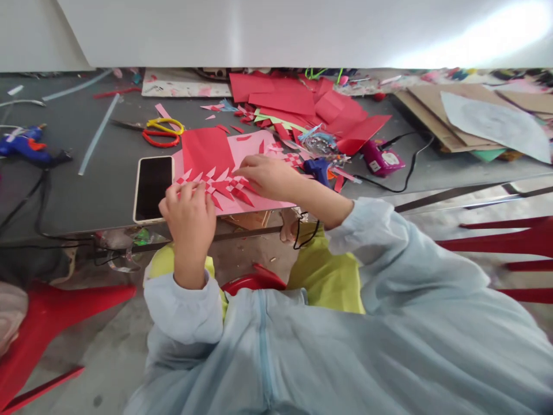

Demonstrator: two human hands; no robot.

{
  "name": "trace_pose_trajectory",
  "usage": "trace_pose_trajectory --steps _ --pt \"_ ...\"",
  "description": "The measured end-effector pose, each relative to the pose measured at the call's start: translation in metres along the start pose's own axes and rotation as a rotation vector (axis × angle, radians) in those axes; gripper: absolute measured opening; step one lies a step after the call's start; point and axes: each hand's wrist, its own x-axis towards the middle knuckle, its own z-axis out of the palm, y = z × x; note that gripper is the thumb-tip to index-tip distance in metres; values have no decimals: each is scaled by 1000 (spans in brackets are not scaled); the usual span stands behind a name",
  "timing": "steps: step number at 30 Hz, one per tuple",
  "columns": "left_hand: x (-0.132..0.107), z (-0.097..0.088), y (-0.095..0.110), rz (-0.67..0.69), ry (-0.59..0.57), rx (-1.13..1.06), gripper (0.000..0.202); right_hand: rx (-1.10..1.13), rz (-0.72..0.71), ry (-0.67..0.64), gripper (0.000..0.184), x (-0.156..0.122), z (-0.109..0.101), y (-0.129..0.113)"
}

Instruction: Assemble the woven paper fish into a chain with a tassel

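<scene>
A red and pink woven paper piece (222, 187) with pointed strip ends lies near the table's front edge. Beneath it are a pink paper sheet (276, 199) and a square of red paper (206, 148). My left hand (190, 216) grips the left end of the woven piece, its fingers bent down onto it. At the other end, my right hand (270, 177) has its fingers pinched on the weave. Its fingertips are partly hidden. A phone (154, 187) with a dark screen lies beside my left hand.
Scissors (162, 131) with yellow and red handles lie behind the phone. Red paper scraps (298, 104) pile up at the back. Blue glue guns lie left (26, 144) and right (318, 170). A purple box (382, 158) with a cable and cardboard sheets (449, 121) are at right.
</scene>
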Motion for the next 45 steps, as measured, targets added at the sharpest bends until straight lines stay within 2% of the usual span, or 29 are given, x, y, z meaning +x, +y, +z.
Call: trace_pose_trajectory --steps 3,8,25,28,30,33,35,37,39,41,45 --pt "-5 11 11 81 -60 30 37 -86 -40 -19 45 -8 14 -14" --pt "-8 20 15 103 -111 101 39 -147 -64 -52 48 -6 28 -16" --pt "-9 19 20 83 -124 118 38 -137 -2 -96 43 2 22 -20" --pt "-10 19 21 75 -135 107 38 2 67 12 54 -3 10 -9" --pt "-11 19 21 68 -131 84 38 126 147 192 58 -12 -4 1" --pt "-11 19 20 57 -89 21 38 197 301 443 45 -34 -27 12" --pt "-10 19 20 55 -47 -7 36 213 441 547 38 -49 -39 19" --pt "-9 19 21 49 -18 -18 32 261 529 554 35 -61 -48 25" --pt "-5 18 26 45 -10 -21 28 310 574 500 35 -69 -55 33" --pt "0 15 33 67 -10 -13 26 330 594 452 34 -74 -63 39" --pt "19 5 54 161 -12 58 25 350 602 447 27 -80 -78 50"
